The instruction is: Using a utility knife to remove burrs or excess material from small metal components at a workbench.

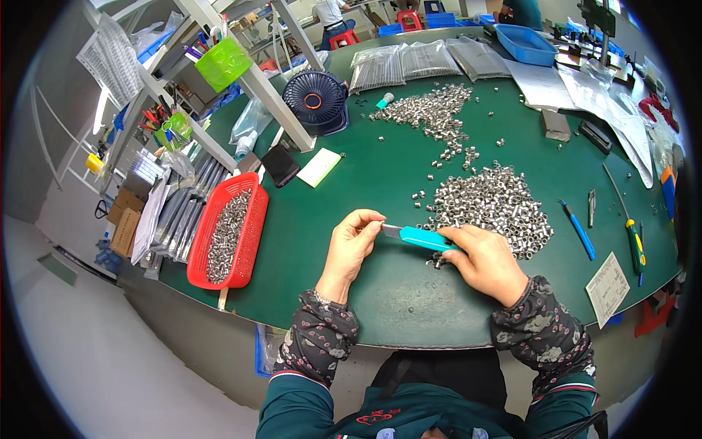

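A teal utility knife (423, 237) lies level above the green table (380, 285), its long axis running left to right between 2 hands. The right hand (486, 262) grips the handle; the left hand (349, 247) pinches the metal blade end. A heap of small metal sleeves (497, 205) sits just behind.

red basket (252, 241), navy fan (315, 99), blue tray (525, 44), perhaps a screwdriver (635, 245).

Clear plastic bags (428, 62) of long parts are lying along the counter's far edge, a white printed label (608, 289) is resting at its near right edge, and brown cardboard boxes (124, 219) are sitting on the floor beyond its left edge.
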{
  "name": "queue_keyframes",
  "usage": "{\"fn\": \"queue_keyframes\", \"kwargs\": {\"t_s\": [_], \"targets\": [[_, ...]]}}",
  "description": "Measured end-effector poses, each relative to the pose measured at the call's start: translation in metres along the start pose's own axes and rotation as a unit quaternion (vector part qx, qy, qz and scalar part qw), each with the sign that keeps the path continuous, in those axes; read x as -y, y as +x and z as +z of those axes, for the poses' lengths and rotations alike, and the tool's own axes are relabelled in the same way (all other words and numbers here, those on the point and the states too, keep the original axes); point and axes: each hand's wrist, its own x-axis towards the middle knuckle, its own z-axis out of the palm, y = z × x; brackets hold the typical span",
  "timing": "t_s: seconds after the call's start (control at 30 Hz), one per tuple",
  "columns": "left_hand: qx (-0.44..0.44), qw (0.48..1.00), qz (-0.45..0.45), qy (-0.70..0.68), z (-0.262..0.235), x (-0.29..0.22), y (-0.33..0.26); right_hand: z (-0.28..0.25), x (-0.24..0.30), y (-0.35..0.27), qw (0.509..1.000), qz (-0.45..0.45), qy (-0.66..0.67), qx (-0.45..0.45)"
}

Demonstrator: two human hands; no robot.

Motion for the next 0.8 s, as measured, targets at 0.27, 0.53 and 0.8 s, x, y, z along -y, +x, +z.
{"fn": "queue_keyframes", "kwargs": {"t_s": [0.27, 0.53, 0.8], "targets": [[-0.055, 0.978, -0.079, -0.187, 0.006, -0.006, 0.004, -0.011, -0.002, 0.008, 0.976, -0.053, -0.016, -0.209], [-0.013, 0.967, 0.005, 0.254, 0.033, 0.002, 0.016, -0.009, -0.002, 0.007, 0.977, -0.046, -0.031, -0.206], [-0.017, 0.819, 0.110, 0.563, 0.057, 0.007, 0.019, -0.009, -0.002, 0.008, 0.976, -0.053, -0.017, -0.210]]}}
